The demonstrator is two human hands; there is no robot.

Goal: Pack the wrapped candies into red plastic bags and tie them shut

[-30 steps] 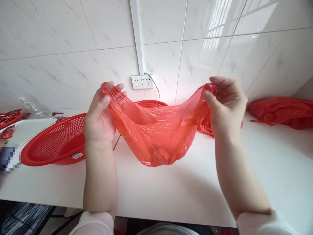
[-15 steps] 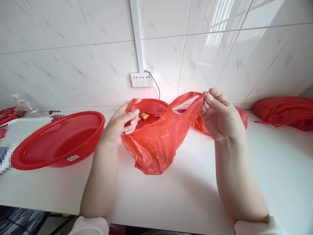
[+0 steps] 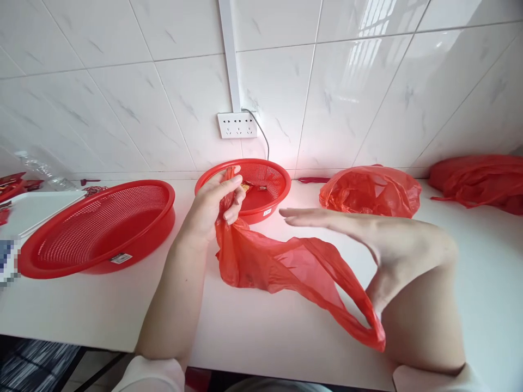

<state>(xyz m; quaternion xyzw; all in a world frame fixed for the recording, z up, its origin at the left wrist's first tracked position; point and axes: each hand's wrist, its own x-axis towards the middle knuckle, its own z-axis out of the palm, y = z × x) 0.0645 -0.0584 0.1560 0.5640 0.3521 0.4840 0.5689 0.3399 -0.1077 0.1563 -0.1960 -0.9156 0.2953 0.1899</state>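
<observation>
A red plastic bag (image 3: 261,264) hangs stretched sideways above the white table. My left hand (image 3: 218,204) is closed round its gathered left end, in front of the small red basket (image 3: 255,213), which holds a few wrapped items. On the right, my right hand (image 3: 347,228) has its fingers stretched out flat, pointing left. The bag's handle loop passes by the base of this hand, near the thumb and wrist, and the fingers grip nothing.
A large red basket (image 3: 143,247) stands at the left, beside a white tray (image 3: 44,204) and a clear bottle (image 3: 44,171). Behind my right hand lies a bunched red bag (image 3: 371,188), with another red bundle (image 3: 478,179) further right. A socket strip (image 3: 237,125) is on the wall.
My right hand has let go of the bag's handle tip and turned flat with fingers extended. The handle now hangs lower, toward the right wrist. My left hand keeps its hold.
</observation>
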